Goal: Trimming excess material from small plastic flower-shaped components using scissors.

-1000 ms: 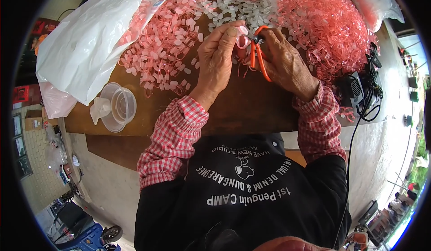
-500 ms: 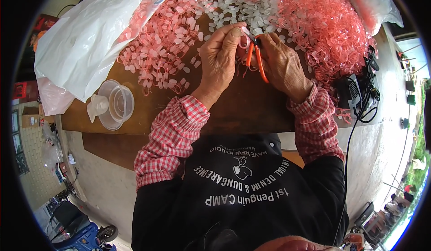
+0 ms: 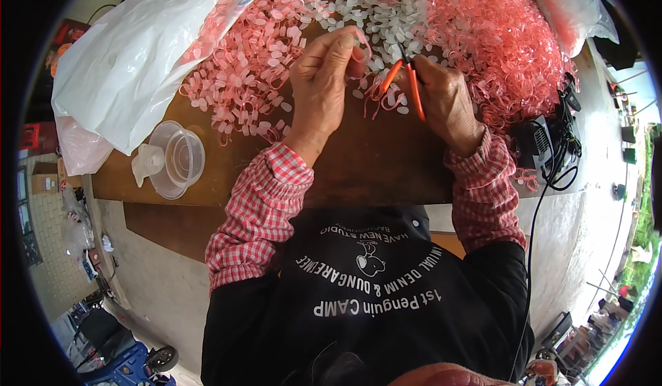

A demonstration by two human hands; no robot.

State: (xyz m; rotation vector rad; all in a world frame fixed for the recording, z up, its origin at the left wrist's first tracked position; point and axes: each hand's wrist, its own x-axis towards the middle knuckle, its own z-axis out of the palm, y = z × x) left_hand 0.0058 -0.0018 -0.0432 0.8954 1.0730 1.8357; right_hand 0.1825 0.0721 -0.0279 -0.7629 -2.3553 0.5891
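My left hand (image 3: 323,86), above the table, pinches a small pink plastic loop (image 3: 365,40) between thumb and fingertips. A pale tab shows at the loop's end, partly covered by the thumb. My right hand (image 3: 447,103) is closed around small scissors (image 3: 416,95) with orange handles and dark blades, tips pointing away from me. The scissors are apart from the loop. Between the hands, a few pink loops (image 3: 376,96) show by the scissors; whether they lie on the table or hang from my fingers is unclear. Translucent white oval tabs (image 3: 386,13) lie scattered just beyond.
A large heap of pink loops (image 3: 503,55) covers the right; pink loops with pale tabs (image 3: 245,75) spread left. A white plastic bag (image 3: 131,68) and clear round tub (image 3: 189,155) are at the left. A black adapter with cables (image 3: 541,144) sits on the brown table's (image 3: 331,172) right edge.
My hands have drawn apart: the left moved slightly left with the loop, and the right moved right and nearer with the scissors. The blades have come away from the loop.
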